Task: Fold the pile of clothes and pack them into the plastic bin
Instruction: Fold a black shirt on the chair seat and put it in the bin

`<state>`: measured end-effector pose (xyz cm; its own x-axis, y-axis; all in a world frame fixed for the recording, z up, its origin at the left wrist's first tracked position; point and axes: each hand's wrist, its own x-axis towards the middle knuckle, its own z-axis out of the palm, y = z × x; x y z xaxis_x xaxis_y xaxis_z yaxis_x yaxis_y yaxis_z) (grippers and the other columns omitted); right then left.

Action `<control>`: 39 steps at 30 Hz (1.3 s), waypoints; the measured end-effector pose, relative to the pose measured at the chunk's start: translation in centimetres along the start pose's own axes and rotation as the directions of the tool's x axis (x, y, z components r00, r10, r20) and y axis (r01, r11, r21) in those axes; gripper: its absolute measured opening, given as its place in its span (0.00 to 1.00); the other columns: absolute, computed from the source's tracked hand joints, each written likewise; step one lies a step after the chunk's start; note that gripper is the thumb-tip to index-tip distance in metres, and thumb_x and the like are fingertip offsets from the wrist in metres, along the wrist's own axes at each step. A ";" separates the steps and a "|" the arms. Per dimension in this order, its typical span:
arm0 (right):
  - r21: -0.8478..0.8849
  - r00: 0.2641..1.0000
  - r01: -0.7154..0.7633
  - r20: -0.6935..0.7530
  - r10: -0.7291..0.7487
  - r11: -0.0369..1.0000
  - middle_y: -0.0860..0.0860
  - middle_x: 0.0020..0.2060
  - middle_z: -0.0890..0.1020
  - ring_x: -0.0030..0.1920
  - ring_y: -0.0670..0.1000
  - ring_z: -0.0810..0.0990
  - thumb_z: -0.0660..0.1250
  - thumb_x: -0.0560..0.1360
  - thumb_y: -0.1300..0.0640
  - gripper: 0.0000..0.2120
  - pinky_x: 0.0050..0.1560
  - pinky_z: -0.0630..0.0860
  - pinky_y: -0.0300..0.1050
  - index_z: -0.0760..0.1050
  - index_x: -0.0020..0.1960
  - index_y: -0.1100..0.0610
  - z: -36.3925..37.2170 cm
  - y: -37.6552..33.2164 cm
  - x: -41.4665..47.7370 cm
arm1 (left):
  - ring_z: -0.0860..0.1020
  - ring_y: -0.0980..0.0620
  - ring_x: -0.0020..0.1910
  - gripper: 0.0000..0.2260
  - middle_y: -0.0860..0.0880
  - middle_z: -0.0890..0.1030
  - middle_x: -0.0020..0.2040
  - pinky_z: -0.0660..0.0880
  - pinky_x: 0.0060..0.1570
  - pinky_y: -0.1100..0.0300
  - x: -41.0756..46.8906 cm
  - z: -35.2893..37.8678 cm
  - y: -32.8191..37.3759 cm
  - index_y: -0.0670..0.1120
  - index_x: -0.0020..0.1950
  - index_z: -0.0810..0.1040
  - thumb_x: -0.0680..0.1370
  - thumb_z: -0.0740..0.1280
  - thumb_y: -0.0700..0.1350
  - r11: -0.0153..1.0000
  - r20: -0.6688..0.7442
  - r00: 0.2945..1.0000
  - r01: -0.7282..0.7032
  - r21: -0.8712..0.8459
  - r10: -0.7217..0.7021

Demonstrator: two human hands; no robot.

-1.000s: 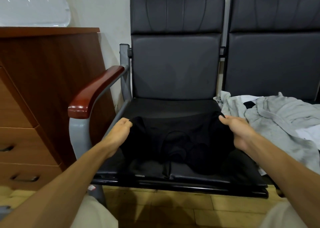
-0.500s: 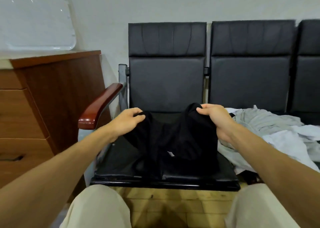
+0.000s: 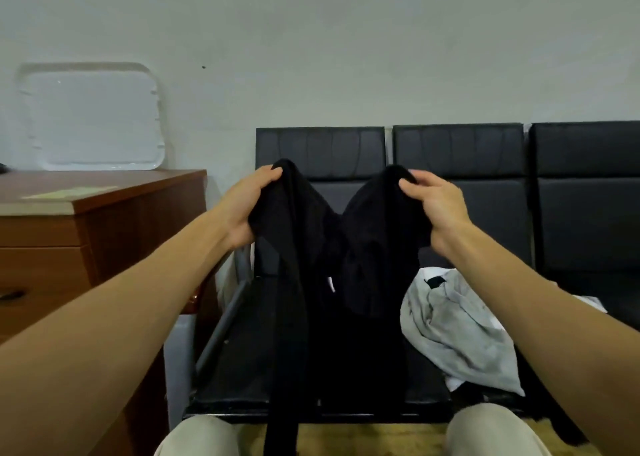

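A black garment (image 3: 346,282) hangs in the air in front of the left black seat (image 3: 235,369). My left hand (image 3: 247,206) grips its upper left corner and my right hand (image 3: 433,206) grips its upper right corner, both at chest height. The cloth sags into a V between them and a strip of it hangs down past the seat's front edge. A pile of grey and white clothes (image 3: 460,331) lies on the seat to the right. A clear plastic lid or bin (image 3: 93,116) leans against the wall on the cabinet.
A wooden drawer cabinet (image 3: 69,248) stands at the left, close to the chair's armrest. More black seats (image 3: 588,213) run off to the right along the wall. My knees in beige trousers (image 3: 194,438) are at the bottom edge.
Both hands have lifted the black garment off the seat and up to chest height. The view has tilted up, showing more wall.
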<state>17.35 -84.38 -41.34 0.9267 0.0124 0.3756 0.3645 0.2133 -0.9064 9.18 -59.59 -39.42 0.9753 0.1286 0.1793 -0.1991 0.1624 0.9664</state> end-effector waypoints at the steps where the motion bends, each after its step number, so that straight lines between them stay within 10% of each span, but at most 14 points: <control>1: -0.175 0.995 0.043 -0.087 -0.059 0.984 0.46 0.43 0.84 0.47 0.47 0.83 0.71 0.74 0.61 0.08 0.41 0.76 0.33 0.83 0.51 0.52 -0.3 0.7 0.3 | 0.80 0.50 0.44 0.06 0.47 0.82 0.46 0.77 0.49 0.56 0.3 -0.6 -0.3 0.49 0.48 0.77 0.81 0.63 0.48 0.998 -0.054 0.998 0.034 0.049 -0.031; 4: -0.647 0.949 0.012 -0.233 -0.212 0.762 0.43 0.47 0.84 0.54 0.49 0.80 0.69 0.74 0.55 0.07 0.48 0.75 0.41 0.83 0.47 0.44 -1.4 2.2 0.6 | 0.78 0.47 0.48 0.06 0.45 0.80 0.50 0.74 0.44 0.57 1.4 -3.0 -1.1 0.47 0.51 0.78 0.81 0.62 0.45 0.877 -0.251 0.968 0.096 0.471 0.029; 7: -0.835 0.939 0.027 -0.166 -0.300 0.549 0.48 0.52 0.83 0.56 0.56 0.79 0.66 0.77 0.53 0.09 0.51 0.73 0.48 0.81 0.54 0.45 -2.7 3.5 0.2 | 0.78 0.42 0.52 0.07 0.42 0.79 0.49 0.71 0.45 0.56 1.8 -5.7 -2.0 0.42 0.51 0.78 0.81 0.62 0.43 0.520 -0.250 0.951 0.122 0.845 0.183; 11: -0.982 0.990 0.090 0.070 -0.119 0.167 0.56 0.50 0.82 0.51 0.61 0.79 0.61 0.79 0.53 0.09 0.47 0.74 0.50 0.78 0.56 0.50 -4.7 6.8 -0.1 | 0.80 0.43 0.49 0.08 0.40 0.82 0.49 0.74 0.47 0.56 1.7 -8.0 -3.6 0.39 0.51 0.82 0.79 0.65 0.42 0.340 -0.322 0.944 0.279 0.898 0.074; 20: -0.972 0.914 0.197 0.229 0.335 0.127 0.53 0.45 0.78 0.50 0.57 0.77 0.59 0.77 0.59 0.09 0.48 0.74 0.50 0.73 0.42 0.48 -5.3 7.4 1.0 | 0.77 0.42 0.56 0.08 0.41 0.80 0.50 0.72 0.63 0.50 1.4 -8.2 -6.3 0.37 0.51 0.79 0.80 0.60 0.35 0.561 -0.220 0.913 0.387 0.731 -0.344; 24: -0.970 0.870 0.199 0.241 0.431 0.141 0.48 0.36 0.75 0.44 0.53 0.75 0.58 0.77 0.49 0.13 0.43 0.68 0.48 0.68 0.35 0.52 -4.8 8.5 1.1 | 0.75 0.44 0.57 0.10 0.43 0.77 0.55 0.70 0.56 0.56 2.2 -8.8 -8.6 0.42 0.56 0.78 0.80 0.59 0.36 0.111 -0.252 0.954 0.271 0.956 -0.160; 27: -0.971 0.895 0.212 0.240 0.377 0.114 0.45 0.41 0.78 0.48 0.51 0.77 0.59 0.76 0.36 0.17 0.47 0.70 0.47 0.73 0.39 0.47 -4.8 9.6 1.6 | 0.74 0.42 0.57 0.09 0.42 0.76 0.59 0.71 0.55 0.54 2.9 -9.5 -10.2 0.44 0.56 0.75 0.81 0.57 0.38 0.078 -0.233 0.967 0.242 0.967 -0.103; 33: -0.954 0.924 0.253 0.287 0.251 0.160 0.50 0.56 0.80 0.53 0.54 0.77 0.65 0.78 0.49 0.05 0.52 0.75 0.51 0.71 0.44 0.45 -5.6 14.4 3.7 | 0.73 0.45 0.56 0.12 0.45 0.75 0.58 0.68 0.54 0.56 4.6 -9.9 -12.7 0.43 0.58 0.74 0.81 0.60 0.50 0.121 -0.233 0.938 0.271 0.955 -0.257; 39: -0.960 0.949 0.235 0.260 0.179 0.152 0.37 0.37 0.71 0.51 0.52 0.77 0.64 0.78 0.60 0.08 0.42 0.67 0.41 0.70 0.46 0.47 -6.2 19.9 6.1 | 0.77 0.41 0.56 0.12 0.41 0.79 0.58 0.73 0.55 0.51 7.3 -11.9 -16.6 0.45 0.55 0.75 0.81 0.61 0.52 0.039 -0.197 0.978 0.200 0.979 -0.074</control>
<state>30.78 -86.11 -58.27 0.9208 0.3042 0.2440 0.3605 -0.9026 -0.2352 18.44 -49.74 -56.30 0.9496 0.3062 0.0678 0.2804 -0.9258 0.2537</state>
